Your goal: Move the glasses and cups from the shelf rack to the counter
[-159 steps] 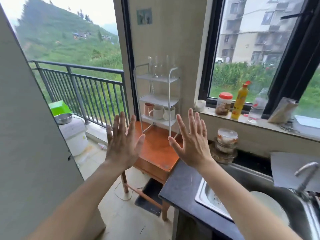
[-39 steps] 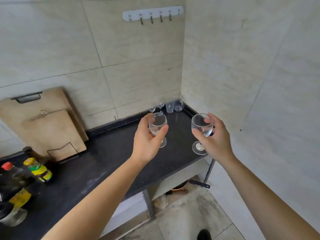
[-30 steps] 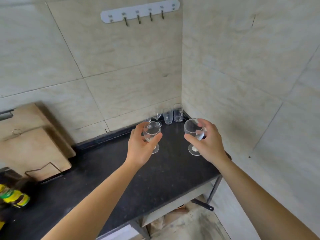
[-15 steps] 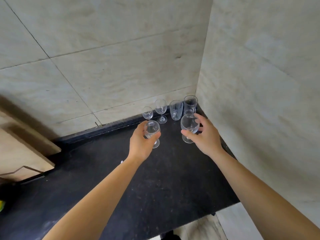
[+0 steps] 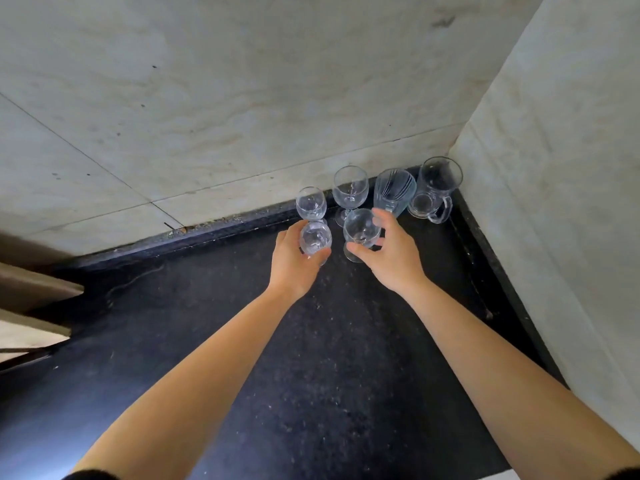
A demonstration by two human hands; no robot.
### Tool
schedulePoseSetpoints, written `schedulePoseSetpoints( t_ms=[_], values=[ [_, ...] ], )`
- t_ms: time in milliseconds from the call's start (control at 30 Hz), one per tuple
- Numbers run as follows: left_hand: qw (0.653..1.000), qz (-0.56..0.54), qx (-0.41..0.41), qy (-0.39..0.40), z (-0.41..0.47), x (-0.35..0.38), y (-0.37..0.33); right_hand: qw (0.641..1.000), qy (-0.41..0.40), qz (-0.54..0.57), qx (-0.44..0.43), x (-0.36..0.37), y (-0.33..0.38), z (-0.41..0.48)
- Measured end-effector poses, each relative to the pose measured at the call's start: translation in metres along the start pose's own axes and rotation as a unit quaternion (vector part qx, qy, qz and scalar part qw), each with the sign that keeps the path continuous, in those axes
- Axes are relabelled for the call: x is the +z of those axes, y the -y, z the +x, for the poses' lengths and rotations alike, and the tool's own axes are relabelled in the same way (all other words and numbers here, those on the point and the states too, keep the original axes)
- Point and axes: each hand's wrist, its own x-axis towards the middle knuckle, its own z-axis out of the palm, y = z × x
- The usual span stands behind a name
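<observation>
My left hand is wrapped around a small clear wine glass low over the black counter. My right hand grips a second wine glass by its bowl, its foot near the counter. Behind them, along the wall, stand a small wine glass, a taller wine glass, a ribbed tumbler and a glass mug with a handle in the corner. The shelf rack is out of view.
Tiled walls close the counter at the back and on the right. A wooden board leans at the left edge. The counter's right edge drops off near the lower right.
Both hands have carried their glasses forward and down toward the row at the back corner. The view has tilted closer to the counter.
</observation>
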Motion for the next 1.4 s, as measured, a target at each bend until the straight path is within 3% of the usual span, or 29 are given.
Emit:
schedulePoseSetpoints(
  t_ms=[400, 533, 700, 833, 933, 1167, 1400],
  values=[
    [0.999, -0.036, -0.010, 0.017, 0.011, 0.007, -0.001, 0.999, 0.040, -0.028, -0.014, -0.003, 0.008, 0.013],
    [0.999, 0.022, -0.034, 0.003, -0.007, -0.005, -0.019, 0.993, 0.057, -0.097, -0.029, -0.027, 0.023, 0.009],
    [0.979, 0.166, 0.004, -0.118, -0.058, -0.051, -0.057, 0.975, -0.014, -0.135, -0.178, -0.062, 0.071, 0.000],
    [0.911, 0.291, 0.035, -0.291, -0.130, -0.099, -0.081, 0.929, -0.013, -0.170, -0.327, -0.059, 0.125, -0.012],
    [0.845, 0.363, 0.009, -0.392, -0.198, -0.131, -0.081, 0.888, 0.010, -0.172, -0.426, -0.036, 0.166, -0.035],
    [0.739, 0.422, -0.176, -0.494, -0.401, -0.189, -0.044, 0.795, 0.102, -0.128, -0.584, 0.050, 0.266, -0.172],
    [0.636, 0.387, -0.309, -0.592, -0.668, -0.221, 0.027, 0.673, 0.203, -0.035, -0.711, 0.150, 0.334, -0.412]
  ],
)
